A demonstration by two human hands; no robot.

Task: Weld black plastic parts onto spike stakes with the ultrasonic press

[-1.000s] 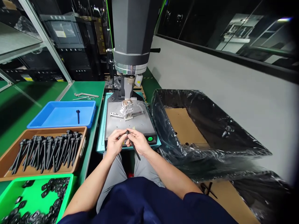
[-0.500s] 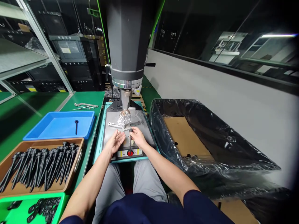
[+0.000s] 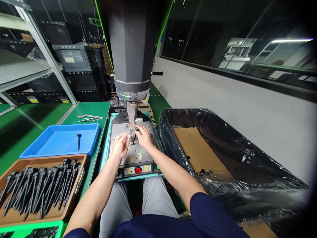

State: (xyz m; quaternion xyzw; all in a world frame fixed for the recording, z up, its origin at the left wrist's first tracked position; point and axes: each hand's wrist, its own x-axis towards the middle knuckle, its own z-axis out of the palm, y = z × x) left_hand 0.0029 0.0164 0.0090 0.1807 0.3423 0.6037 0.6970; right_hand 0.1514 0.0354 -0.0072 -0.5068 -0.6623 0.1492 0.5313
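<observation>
Both hands are under the machine's pale, tapered tool head (image 3: 132, 112), over the grey base plate (image 3: 123, 155). My left hand (image 3: 121, 145) pinches the edge of a clear plastic film (image 3: 130, 131) that lies about the fixture. To its right, my right hand (image 3: 144, 136) has its fingers closed on a long black bolt-like part with a wide head (image 3: 134, 140). The part's thin shaft slants down and left from the fingertips. Film and fingers partly hide the fixture and the part's head.
Left of the machine stand a blue tray (image 3: 55, 130) with one black part, a brown tray (image 3: 83, 162) full of such parts, and a green tray (image 3: 60, 228). Wrenches (image 3: 89, 117) lie behind them. A film-lined box (image 3: 170, 148) stands at right. A red button (image 3: 138, 170) faces me.
Both hands have moved forward to the fixture. My left hand has gone from open to pinching the film. The black part went forward with my right hand and now slants.
</observation>
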